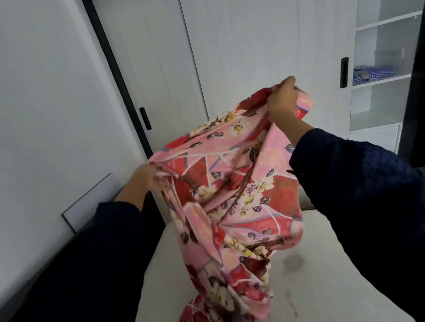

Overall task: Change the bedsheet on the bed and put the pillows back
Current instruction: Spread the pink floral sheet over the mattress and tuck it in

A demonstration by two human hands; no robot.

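As the bedsheet [233,184] hangs between my two hands, I hold it up above the bed [323,291], both arms in dark blue sleeves. My left hand [146,178] is low and to the left, its fingers [157,183] curled tight round a bunched edge of the cloth. My right hand [281,100] is raised higher and farther out, its fingers [285,82] pinching another part of the same edge, so the cloth stretches in a slope from one grip to the other. The sheet is pink and red with white and yellow flowers and dark leaves. From my hands it drops in loose, twisted folds, and its lower end lies crumpled on the bare white mattress close to the left edge of the bed, toward the near end. A faint greyish stain [292,262] shows on the mattress just right of the hanging folds. Beyond the far end of the bed stands a white wardrobe [248,45] with black handles on its doors. To the right of it are open shelves [387,20], and on one shelf lies a folded blue checked cloth [374,74]. At the left, a flat white panel [91,202] leans against the wall.
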